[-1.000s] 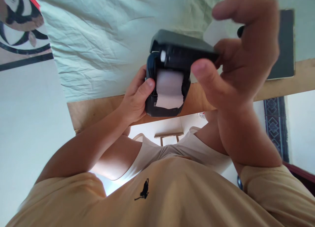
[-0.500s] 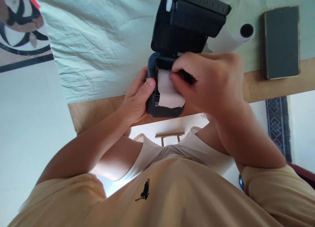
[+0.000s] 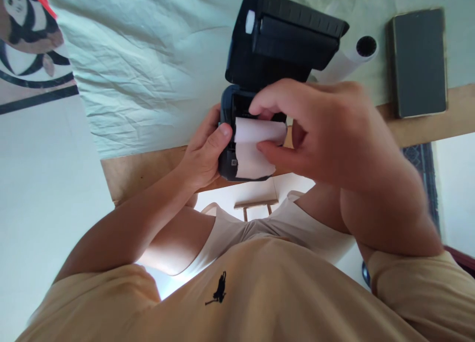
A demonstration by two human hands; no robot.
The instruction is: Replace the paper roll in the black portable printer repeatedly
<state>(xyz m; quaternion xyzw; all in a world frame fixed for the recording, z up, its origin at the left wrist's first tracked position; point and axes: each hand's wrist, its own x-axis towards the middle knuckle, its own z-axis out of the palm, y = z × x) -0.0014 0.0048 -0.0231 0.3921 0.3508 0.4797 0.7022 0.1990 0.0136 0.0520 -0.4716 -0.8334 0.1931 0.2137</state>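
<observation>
A small black printer (image 3: 227, 160) stands at the table's near edge with its lid (image 3: 282, 40) swung open and back. My left hand (image 3: 204, 154) grips the printer's left side, thumb on the front corner. My right hand (image 3: 334, 129) pinches a white paper roll (image 3: 256, 130) between thumb and fingers, just above the open paper bay. A loose strip of paper hangs down from it over the printer's front. Most of the bay is hidden behind my fingers.
A second white paper roll (image 3: 349, 60) lies on the pale green cloth (image 3: 148, 60) right of the lid. A dark flat case (image 3: 417, 60) lies at the far right. The wooden table edge (image 3: 141, 169) runs below the cloth. A panda picture (image 3: 29, 35) sits top left.
The lid went from half shut to fully open. My right hand left the lid, reached into the bay and has raised the paper roll slightly. My left hand stayed in place.
</observation>
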